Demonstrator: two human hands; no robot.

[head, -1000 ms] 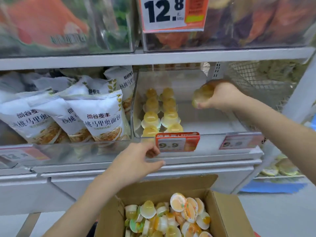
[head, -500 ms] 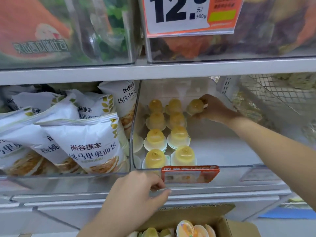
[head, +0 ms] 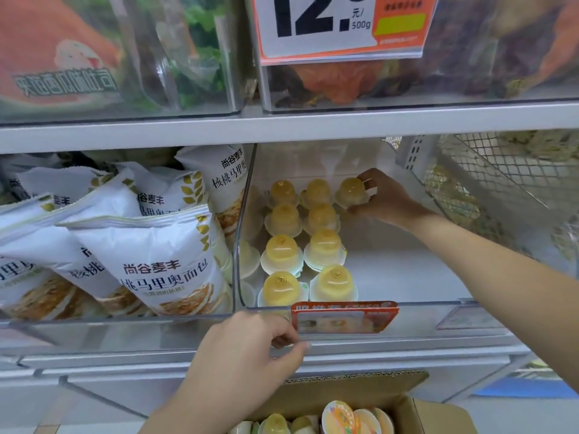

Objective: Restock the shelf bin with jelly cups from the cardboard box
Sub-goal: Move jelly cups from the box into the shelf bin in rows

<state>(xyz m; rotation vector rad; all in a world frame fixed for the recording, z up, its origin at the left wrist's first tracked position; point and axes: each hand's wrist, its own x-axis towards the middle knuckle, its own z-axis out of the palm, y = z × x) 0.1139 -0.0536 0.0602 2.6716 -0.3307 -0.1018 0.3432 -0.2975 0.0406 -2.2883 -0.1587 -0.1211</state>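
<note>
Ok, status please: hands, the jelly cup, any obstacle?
Right hand holds jelly cup at bin back, starting third row. Left hand grips bin front edge. Nothing blocking.

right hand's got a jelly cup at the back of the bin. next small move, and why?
Probably release it and pull back. The right hand holds the jelly cup dome-up at the back of the shelf bin, level with the two filled columns, seemingly starting a third. Whether it has touched down is unclear.
</note>
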